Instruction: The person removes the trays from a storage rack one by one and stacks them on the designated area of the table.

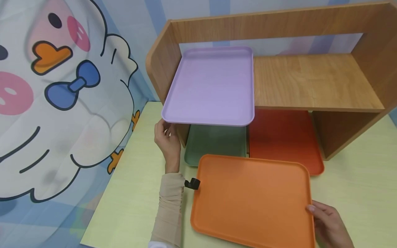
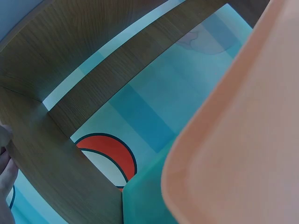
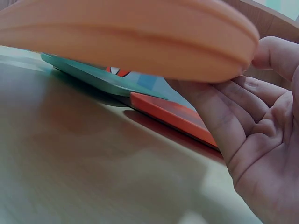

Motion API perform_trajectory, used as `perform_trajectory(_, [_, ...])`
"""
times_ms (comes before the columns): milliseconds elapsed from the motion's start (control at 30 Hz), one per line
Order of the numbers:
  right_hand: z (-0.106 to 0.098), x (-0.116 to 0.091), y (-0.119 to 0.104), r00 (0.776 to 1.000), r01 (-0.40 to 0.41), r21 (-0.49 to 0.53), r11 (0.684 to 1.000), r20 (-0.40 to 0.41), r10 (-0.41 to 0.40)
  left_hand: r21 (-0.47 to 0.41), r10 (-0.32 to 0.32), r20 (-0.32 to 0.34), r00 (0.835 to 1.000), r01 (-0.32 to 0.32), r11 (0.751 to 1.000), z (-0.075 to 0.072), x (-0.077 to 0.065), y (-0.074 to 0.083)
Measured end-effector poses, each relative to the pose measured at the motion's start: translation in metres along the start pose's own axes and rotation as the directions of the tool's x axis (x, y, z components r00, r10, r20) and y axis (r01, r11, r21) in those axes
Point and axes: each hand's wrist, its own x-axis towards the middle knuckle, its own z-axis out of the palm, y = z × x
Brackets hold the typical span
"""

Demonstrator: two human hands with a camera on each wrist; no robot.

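Note:
My right hand (image 1: 332,224) pinches the right edge of an orange tray (image 1: 254,199), thumb above and fingers beneath. In the right wrist view the tray (image 3: 140,37) is held up off the table. My left hand (image 1: 169,141) grips the front edge of the left side panel of a wooden shelf (image 1: 310,82), just under the corner of a purple tray (image 1: 214,86). Part of that hand is hidden by the purple tray. On the shelf's upper board the purple tray lies at the left, jutting out in front.
Under the board, a green tray (image 1: 214,144) lies at the left and a red tray (image 1: 285,141) at the right, both sticking out in front. The pale yellow table (image 1: 124,206) carries the shelf. A cartoon-printed cloth (image 1: 102,144) hangs at the left.

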Motion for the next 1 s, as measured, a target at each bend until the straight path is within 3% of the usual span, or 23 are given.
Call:
perform_trajectory(500, [0.002,0.002,0.011,0.990,0.023,0.048,0.999,0.137,-0.029,-0.017,-0.002,0.005,1.000,0.002,1.000,0.000,0.000,-0.001])
perform_trajectory(1000, [0.007,0.002,0.008,0.993,-0.103,-0.080,0.991,0.058,0.107,-0.007,-0.003,-0.004,1.000,0.003,1.000,0.000,0.000,-0.001])
